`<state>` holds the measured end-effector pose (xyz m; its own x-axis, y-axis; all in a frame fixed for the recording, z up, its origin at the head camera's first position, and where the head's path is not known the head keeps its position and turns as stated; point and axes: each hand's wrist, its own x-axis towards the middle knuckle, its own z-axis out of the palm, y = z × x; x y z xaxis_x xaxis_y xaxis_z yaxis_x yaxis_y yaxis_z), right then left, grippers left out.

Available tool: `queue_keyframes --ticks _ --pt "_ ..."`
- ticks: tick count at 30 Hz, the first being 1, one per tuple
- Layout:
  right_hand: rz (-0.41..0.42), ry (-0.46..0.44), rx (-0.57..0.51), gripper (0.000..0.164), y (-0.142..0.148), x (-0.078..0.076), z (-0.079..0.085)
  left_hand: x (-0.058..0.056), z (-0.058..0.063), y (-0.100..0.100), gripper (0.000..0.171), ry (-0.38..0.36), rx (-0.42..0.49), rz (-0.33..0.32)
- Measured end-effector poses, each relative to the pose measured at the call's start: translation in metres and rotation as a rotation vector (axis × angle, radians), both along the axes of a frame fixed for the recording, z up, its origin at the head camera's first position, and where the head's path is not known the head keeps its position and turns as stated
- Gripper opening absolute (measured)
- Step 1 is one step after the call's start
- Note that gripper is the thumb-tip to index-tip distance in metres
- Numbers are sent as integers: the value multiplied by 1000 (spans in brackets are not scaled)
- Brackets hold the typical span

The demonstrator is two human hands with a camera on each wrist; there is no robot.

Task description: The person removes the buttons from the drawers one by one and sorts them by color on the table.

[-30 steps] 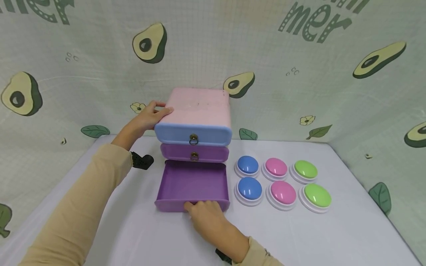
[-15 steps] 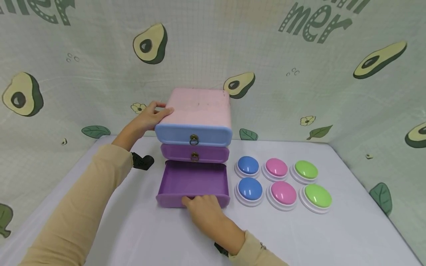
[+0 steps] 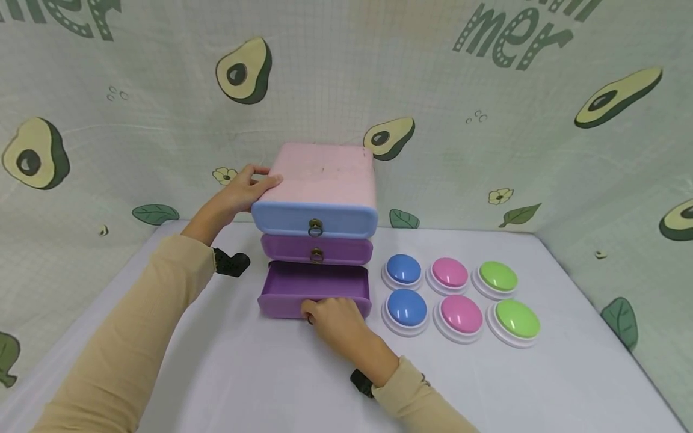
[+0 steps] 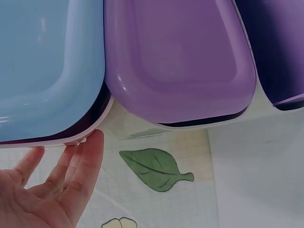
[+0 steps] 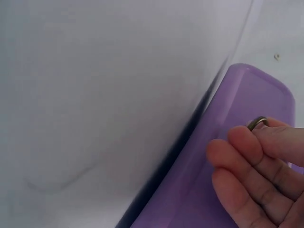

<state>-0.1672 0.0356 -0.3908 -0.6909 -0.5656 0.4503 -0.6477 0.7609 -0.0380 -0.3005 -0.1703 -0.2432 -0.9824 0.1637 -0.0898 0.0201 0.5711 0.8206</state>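
A small chest of drawers with a pink top stands at the back of the table. Its blue top drawer and purple middle drawer are pushed in; the purple bottom drawer sticks out partway, with nothing seen inside. My left hand rests on the chest's upper left side, and its fairly straight fingers touch the casing in the left wrist view. My right hand is at the bottom drawer's front, pinching its metal ring pull between thumb and forefinger.
Right of the chest, push buttons on white bases stand in two rows: blue, pink and green. A cloth with avocado prints hangs behind the white table.
The bottom drawer has slid inward, away from me, and my right hand has moved along with it. My left hand has stayed on the chest.
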Motion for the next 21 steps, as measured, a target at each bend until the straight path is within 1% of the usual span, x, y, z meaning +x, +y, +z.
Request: queue_keyframes --ticks 6,11,14,21 --pt "19 -92 -40 13 1 -14 3 0 0 -1 77 -5 6 -2" --pt "28 -180 -33 14 1 -26 7 1 1 -1 77 -9 2 4" --pt "32 -194 -29 14 2 -31 8 1 2 -2 77 -6 4 10" --pt "18 -181 -23 14 3 -41 8 1 0 0 76 -10 10 4"
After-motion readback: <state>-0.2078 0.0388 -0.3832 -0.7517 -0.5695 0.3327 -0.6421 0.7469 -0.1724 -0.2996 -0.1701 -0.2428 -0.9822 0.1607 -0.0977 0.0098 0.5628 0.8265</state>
